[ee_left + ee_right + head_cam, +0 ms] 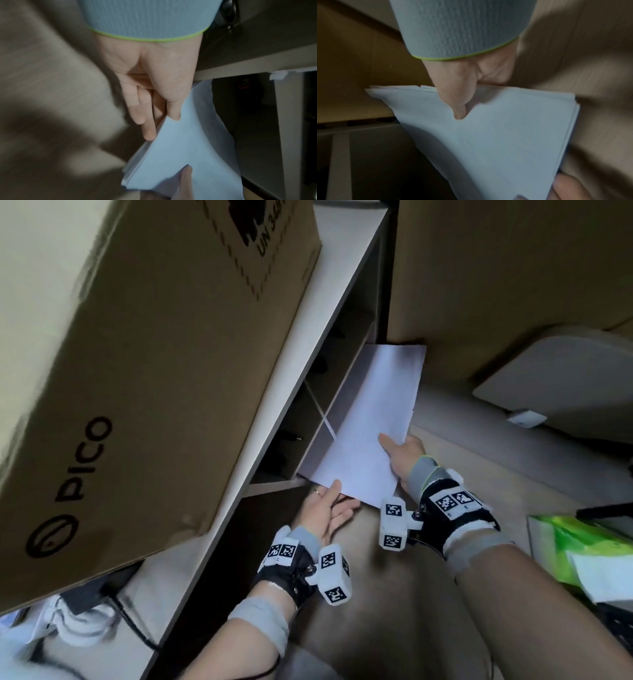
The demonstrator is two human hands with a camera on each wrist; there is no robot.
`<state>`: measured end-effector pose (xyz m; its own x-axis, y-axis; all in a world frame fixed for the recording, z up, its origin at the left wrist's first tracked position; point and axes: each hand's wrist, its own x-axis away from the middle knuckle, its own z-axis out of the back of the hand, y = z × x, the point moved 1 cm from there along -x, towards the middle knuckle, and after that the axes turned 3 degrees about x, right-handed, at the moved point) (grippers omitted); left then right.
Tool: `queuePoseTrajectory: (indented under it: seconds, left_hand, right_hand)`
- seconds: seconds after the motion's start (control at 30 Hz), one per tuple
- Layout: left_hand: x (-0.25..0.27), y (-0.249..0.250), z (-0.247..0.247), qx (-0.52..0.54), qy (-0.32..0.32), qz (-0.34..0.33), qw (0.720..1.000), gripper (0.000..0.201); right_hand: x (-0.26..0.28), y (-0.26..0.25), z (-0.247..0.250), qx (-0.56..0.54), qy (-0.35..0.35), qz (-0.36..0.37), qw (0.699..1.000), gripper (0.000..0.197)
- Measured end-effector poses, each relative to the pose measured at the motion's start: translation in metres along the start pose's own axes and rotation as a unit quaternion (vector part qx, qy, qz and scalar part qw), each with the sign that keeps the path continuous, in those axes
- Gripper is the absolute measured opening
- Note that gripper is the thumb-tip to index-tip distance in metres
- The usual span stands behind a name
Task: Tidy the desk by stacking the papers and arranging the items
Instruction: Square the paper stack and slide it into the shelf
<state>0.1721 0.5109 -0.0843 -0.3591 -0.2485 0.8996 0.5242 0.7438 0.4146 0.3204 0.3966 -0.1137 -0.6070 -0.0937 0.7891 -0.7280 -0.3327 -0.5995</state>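
Head view: stack of papers (370,419) held above the floor (394,577), beside the open shelf unit (329,392), far edge near a cardboard wall. Right hand (402,455) clamped on the near right edge, thumb on top; left hand (325,508) at the near left corner, thumb on top, fingers beneath. Large PICO carton (144,364) overhanging on the left, green packet (575,546) off to the right, grey seat (555,378) beyond. Left wrist view: thumb pressed on the sheets (185,146), fingers underneath, stack bowing downward. Right wrist view: thumb pinching the top sheet (496,135), layered edges fanned slightly. Likely light but floppy, prone to sliding apart; best gripped at opposite edges, squared by tapping. Shelf dividers and carton crowding the left side.
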Motion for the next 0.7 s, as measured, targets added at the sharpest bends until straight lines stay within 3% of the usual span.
queuePoseTrajectory:
  seconds: [0.1,0.17,0.23,0.33,0.5,0.7]
  left_hand:
    - [-0.007,-0.002,0.004,-0.013,0.043,0.0,0.999,0.016]
    - [-0.008,-0.005,0.007,-0.024,0.039,0.009,0.999,0.015]
    - [-0.006,-0.008,0.009,-0.023,0.027,0.018,0.999,0.016]
    - [-0.006,-0.009,0.008,-0.023,0.022,0.021,0.999,0.018]
    - [-0.015,-0.008,0.009,-0.042,0.019,0.033,0.998,0.019]
    - [-0.013,-0.006,0.015,0.058,0.017,-0.007,0.998,0.016]
  right_hand:
    - [-0.003,0.001,-0.015,0.016,-0.072,0.02,0.997,0.051]
    - [-0.003,-0.007,-0.016,0.036,-0.096,0.035,0.994,0.055]
    - [-0.004,-0.014,-0.009,0.017,-0.078,0.045,0.996,0.052]
    - [-0.002,-0.017,0.007,0.006,-0.047,0.05,0.998,0.018]
    - [0.004,-0.016,0.012,0.01,-0.082,0.07,0.994,0.023]
    - [0.002,-0.021,-0.012,0.003,-0.086,0.088,0.992,0.019]
